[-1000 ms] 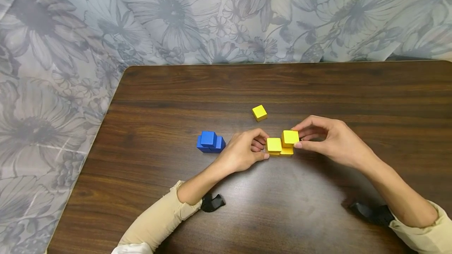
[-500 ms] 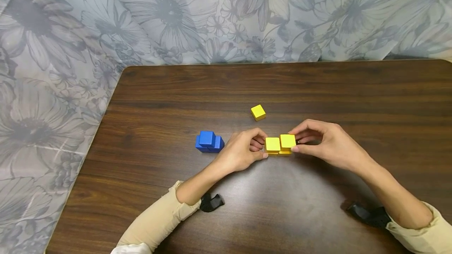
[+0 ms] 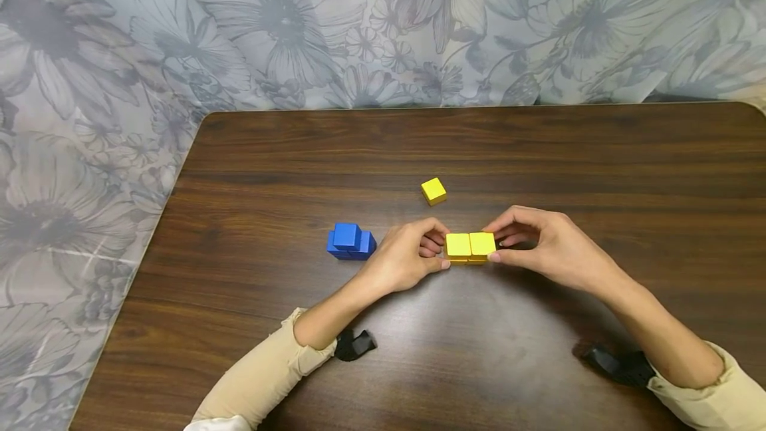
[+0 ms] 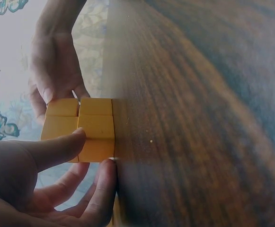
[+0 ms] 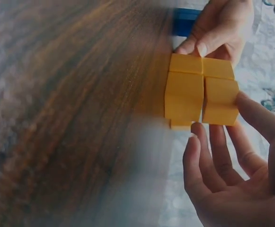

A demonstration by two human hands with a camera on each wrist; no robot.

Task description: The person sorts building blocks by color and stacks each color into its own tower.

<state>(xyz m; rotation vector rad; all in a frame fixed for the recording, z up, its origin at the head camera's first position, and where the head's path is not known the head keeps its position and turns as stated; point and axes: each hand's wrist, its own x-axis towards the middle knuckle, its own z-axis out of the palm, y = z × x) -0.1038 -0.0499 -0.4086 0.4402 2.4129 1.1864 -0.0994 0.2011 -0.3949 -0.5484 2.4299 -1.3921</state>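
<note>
Yellow cubes form a two-by-two stack on the table in front of me. My right hand [image 3: 553,245] holds the upper right cube [image 3: 482,243] between thumb and fingers; that cube rests over the lower right cube [image 5: 183,97]. Beside it sits the upper left cube [image 3: 458,245], the two tops nearly level. From the left, my left hand [image 3: 401,255] pinches the stack's left end, its thumb [image 4: 61,153] lying across the seam between upper and lower cubes. In the right wrist view a thin gap shows between the right-hand cubes.
A loose yellow cube [image 3: 433,191] lies behind the stack. Left of my left hand stands a group of blue cubes [image 3: 350,243], one on top of others. The brown wooden table [image 3: 287,165] ends at a floral cloth [image 3: 287,25] at the back and left.
My right hand has brought its yellow cube down and slightly left, so it now sits flush against the upper left cube. The left hand keeps its hold on the left end.
</note>
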